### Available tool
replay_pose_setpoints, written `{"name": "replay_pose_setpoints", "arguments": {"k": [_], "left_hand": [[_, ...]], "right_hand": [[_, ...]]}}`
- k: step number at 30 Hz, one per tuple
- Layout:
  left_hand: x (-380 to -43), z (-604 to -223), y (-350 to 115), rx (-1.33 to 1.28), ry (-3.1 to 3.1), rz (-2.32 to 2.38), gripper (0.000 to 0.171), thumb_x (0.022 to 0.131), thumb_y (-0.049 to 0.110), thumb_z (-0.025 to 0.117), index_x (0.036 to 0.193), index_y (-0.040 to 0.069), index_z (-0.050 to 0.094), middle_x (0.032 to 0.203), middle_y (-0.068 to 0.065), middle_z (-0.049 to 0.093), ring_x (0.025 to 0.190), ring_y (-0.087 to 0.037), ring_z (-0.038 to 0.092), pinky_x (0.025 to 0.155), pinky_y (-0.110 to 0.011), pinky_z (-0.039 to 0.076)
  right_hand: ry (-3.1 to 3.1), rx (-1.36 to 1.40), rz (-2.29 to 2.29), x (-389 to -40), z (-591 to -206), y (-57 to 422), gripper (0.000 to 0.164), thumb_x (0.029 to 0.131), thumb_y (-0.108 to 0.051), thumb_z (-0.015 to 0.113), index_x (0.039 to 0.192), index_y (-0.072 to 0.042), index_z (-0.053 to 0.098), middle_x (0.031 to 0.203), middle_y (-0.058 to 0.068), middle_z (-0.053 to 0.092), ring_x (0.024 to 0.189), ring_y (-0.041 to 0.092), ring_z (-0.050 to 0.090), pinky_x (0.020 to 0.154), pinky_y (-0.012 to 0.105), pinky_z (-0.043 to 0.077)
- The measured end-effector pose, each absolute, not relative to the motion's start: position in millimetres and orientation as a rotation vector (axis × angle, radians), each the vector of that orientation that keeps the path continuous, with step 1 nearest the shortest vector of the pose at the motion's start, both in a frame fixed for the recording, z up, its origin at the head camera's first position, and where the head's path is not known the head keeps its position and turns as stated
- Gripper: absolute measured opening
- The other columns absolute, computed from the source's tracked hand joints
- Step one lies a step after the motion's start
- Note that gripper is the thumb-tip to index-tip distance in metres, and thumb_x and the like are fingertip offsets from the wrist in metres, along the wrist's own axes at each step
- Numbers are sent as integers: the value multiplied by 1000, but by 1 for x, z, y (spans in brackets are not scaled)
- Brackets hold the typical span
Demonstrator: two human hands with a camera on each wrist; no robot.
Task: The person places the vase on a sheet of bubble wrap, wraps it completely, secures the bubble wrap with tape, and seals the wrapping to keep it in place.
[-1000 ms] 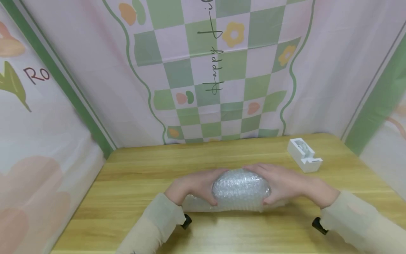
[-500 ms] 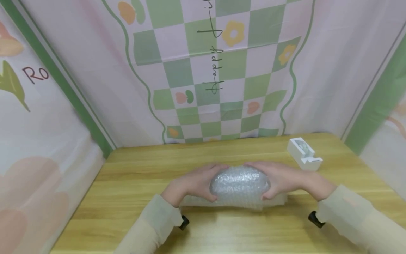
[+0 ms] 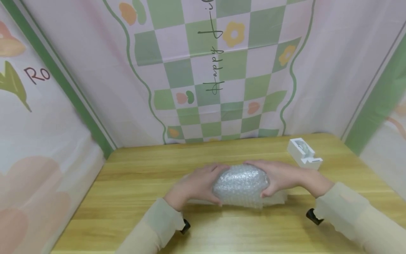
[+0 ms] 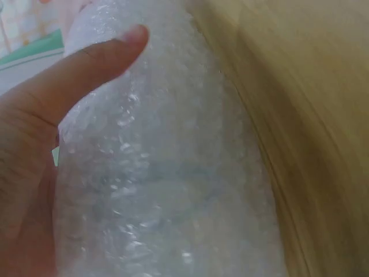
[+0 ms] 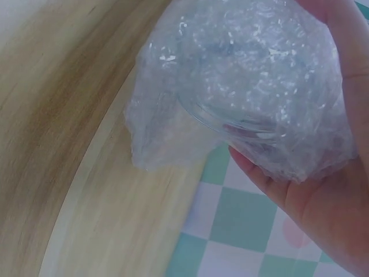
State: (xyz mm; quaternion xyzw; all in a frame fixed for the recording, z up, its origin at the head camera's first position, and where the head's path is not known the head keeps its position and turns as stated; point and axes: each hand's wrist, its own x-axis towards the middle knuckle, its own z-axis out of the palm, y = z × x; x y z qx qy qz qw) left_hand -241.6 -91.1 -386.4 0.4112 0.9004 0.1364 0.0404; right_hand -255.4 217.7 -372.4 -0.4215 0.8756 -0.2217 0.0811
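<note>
A bundle of clear bubble wrap (image 3: 241,185) lies crosswise on the wooden table (image 3: 133,218), between my two hands. My left hand (image 3: 201,185) grips its left part, thumb on the near side and fingers over the top. On the right part, my right hand (image 3: 282,178) holds it the same way. Inside the wrap (image 5: 248,69), the right wrist view shows the curved, clear rim (image 5: 230,127) of a glass-like round object. A faint ring shape shows through the wrap (image 4: 167,138) in the left wrist view. Loose wrap sticks out beyond the right hand.
A white tape dispenser (image 3: 304,155) with a roll of clear tape stands at the back right of the table, just behind the right hand. Printed cloth (image 3: 234,81) with green checks hangs along the table's back edge, and more cloth hangs at both sides.
Both hands have shifted slightly away from the person with the bubble-wrapped bundle, which appears rolled a little. The left hand has moved slightly right. The tape dispenser has not moved.
</note>
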Motion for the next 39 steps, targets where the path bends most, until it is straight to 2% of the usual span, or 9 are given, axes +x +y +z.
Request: {"name": "replay_pose_setpoints", "arguments": {"k": [3, 11, 18, 24, 32, 39], "left_hand": [[-241, -389, -87, 1246, 2798, 365, 119, 67, 45, 96, 160, 17, 28, 155, -7, 45, 136, -26, 50, 113, -42, 42], [-238, -388, -78, 1243, 2854, 188, 114, 71, 41, 94, 159, 10, 28, 150, -13, 49, 131, -28, 54, 109, -41, 47], [-239, -387, -79, 1202, 2833, 233, 114, 72, 38, 94, 160, 11, 27, 151, -13, 49, 131, -29, 54, 109, -41, 46], [-243, -385, -82, 1208, 2783, 308, 112, 71, 34, 93, 159, 11, 28, 148, -13, 51, 127, -28, 56, 107, -41, 48], [-248, -383, -84, 1196, 2705, 420, 110, 69, 28, 94, 158, 16, 30, 144, -10, 53, 125, -25, 57, 103, -40, 50], [-250, -380, -83, 1159, 2602, 559, 109, 66, 18, 95, 157, 19, 34, 145, -8, 53, 125, -22, 55, 102, -39, 50]], "right_hand": [[2633, -1247, -648, -255, -374, 218, 107, 67, -37, 91, 151, 4, 39, 141, 26, 51, 116, 42, 58, 88, 61, 56], [2710, -1241, -588, -251, -375, 217, 108, 66, -43, 91, 152, -1, 40, 141, 24, 43, 109, 38, 62, 87, 53, 58], [2766, -1354, -571, -247, -374, 218, 103, 71, -47, 90, 150, 0, 43, 134, 20, 49, 112, 36, 60, 90, 55, 57], [2843, -1390, -477, -242, -375, 219, 99, 76, -46, 87, 151, -1, 42, 140, 22, 55, 121, 41, 58, 96, 59, 53], [2786, -1341, -583, -238, -374, 219, 116, 66, -62, 87, 152, 0, 38, 139, 28, 55, 120, 47, 57, 94, 64, 52], [2780, -1261, -622, -237, -377, 218, 110, 67, -51, 91, 150, -1, 41, 138, 25, 56, 120, 43, 59, 92, 61, 54]]}}
